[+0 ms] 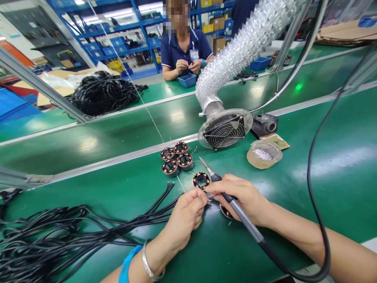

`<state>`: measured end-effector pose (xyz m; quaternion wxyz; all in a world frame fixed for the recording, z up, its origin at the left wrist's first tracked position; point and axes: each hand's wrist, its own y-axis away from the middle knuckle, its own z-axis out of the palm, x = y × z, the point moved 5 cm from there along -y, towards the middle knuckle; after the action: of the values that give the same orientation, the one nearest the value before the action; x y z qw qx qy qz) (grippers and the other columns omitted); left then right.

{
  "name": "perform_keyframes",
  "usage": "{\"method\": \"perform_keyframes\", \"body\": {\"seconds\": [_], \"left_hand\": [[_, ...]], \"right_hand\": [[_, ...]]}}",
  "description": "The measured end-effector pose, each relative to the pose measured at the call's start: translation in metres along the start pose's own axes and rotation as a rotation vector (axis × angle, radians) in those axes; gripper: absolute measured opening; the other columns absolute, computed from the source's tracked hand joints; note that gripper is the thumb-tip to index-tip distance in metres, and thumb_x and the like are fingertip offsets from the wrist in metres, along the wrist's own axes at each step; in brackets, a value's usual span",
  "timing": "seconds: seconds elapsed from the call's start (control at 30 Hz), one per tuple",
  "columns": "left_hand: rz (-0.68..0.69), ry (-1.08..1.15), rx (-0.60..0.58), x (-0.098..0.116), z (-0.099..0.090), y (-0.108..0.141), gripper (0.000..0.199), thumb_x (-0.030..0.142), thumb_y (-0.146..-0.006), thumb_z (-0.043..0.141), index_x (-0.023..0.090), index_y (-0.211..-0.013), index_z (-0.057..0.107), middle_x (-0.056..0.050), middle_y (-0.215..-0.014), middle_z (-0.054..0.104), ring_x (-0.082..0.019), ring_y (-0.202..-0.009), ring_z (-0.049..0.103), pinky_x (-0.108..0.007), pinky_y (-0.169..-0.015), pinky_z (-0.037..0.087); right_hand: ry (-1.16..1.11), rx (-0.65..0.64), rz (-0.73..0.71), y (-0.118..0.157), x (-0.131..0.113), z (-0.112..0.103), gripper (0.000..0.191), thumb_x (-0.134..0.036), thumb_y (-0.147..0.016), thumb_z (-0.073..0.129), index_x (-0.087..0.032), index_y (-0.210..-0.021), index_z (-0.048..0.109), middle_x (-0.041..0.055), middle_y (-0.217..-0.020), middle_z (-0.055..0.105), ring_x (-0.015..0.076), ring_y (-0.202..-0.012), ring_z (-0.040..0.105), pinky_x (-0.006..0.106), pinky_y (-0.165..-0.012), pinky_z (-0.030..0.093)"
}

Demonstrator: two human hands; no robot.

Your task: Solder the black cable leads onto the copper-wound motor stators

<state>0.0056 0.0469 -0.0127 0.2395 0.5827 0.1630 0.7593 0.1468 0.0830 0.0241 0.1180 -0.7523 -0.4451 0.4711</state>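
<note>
My left hand (190,210) is closed in a pinch at the lower middle, near the end of a black cable; what lies between its fingertips is too small to make out. My right hand (243,196) holds a soldering iron (246,221), its tip pointing up and left, while its thumb and forefinger meet the left fingertips. Just beyond the fingers sits a copper-wound ring (202,180). Another ring (226,211) is partly hidden under my right hand. Several more wound rings (177,159) stand grouped behind, with a thin pale strand beside them.
Black cables (73,232) spread over the left of the green bench (123,184). A round fume extractor (226,131) on a silver duct (235,51) stands behind. At right are a small tub (264,154) and an iron holder (266,125). A person (187,51) works across the bench.
</note>
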Motion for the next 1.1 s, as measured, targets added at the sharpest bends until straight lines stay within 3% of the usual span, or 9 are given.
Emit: {"method": "perform_keyframes", "body": {"seconds": [0.17, 0.33, 0.43, 0.67, 1.1], "left_hand": [[0.006, -0.040, 0.022, 0.001, 0.004, -0.001, 0.027, 0.038, -0.070, 0.063, 0.021, -0.067, 0.043, 0.015, -0.045, 0.025, -0.002, -0.038, 0.010, -0.016, -0.035, 0.009], [0.020, -0.062, 0.059, -0.001, 0.002, 0.000, 0.025, 0.038, -0.072, 0.062, 0.021, -0.068, 0.043, 0.014, -0.047, 0.025, -0.003, -0.039, 0.011, -0.016, -0.036, 0.009], [0.020, -0.066, 0.067, -0.004, 0.000, 0.000, 0.026, 0.038, -0.072, 0.062, 0.021, -0.068, 0.043, 0.014, -0.047, 0.026, -0.003, -0.039, 0.011, -0.016, -0.036, 0.009], [0.015, -0.072, 0.079, -0.004, 0.000, -0.001, 0.028, 0.041, -0.073, 0.062, 0.021, -0.069, 0.043, 0.015, -0.047, 0.025, -0.002, -0.039, 0.010, -0.017, -0.036, 0.008], [0.027, -0.069, 0.054, -0.007, -0.001, -0.002, 0.027, 0.040, -0.077, 0.061, 0.021, -0.071, 0.043, 0.014, -0.048, 0.025, -0.003, -0.040, 0.011, -0.016, -0.036, 0.010]], "right_hand": [[0.036, 0.031, 0.028, 0.004, -0.003, -0.015, 0.026, -0.010, -0.092, 0.055, -0.019, -0.116, 0.063, 0.0013, -0.080, 0.067, 0.0131, -0.068, 0.056, 0.025, -0.063, 0.047], [0.028, 0.162, 0.160, 0.019, -0.015, -0.043, 0.037, -0.016, -0.094, 0.054, -0.024, -0.131, 0.057, 0.0023, -0.085, 0.070, 0.0150, -0.071, 0.062, 0.028, -0.065, 0.052], [-0.015, 0.260, 0.232, 0.027, -0.017, -0.053, 0.028, -0.023, -0.091, 0.058, -0.025, -0.118, 0.067, 0.0035, -0.082, 0.069, 0.0164, -0.065, 0.060, 0.029, -0.058, 0.050], [-0.223, 0.341, 0.415, 0.034, -0.003, -0.050, 0.014, -0.019, -0.083, 0.059, -0.022, -0.093, 0.068, 0.0009, -0.071, 0.068, 0.0144, -0.057, 0.060, 0.023, -0.049, 0.047], [-0.187, 0.302, 0.388, 0.024, -0.009, -0.046, 0.013, -0.016, -0.080, 0.057, -0.020, -0.088, 0.066, -0.0017, -0.066, 0.065, 0.0104, -0.050, 0.057, 0.020, -0.044, 0.044]]}}
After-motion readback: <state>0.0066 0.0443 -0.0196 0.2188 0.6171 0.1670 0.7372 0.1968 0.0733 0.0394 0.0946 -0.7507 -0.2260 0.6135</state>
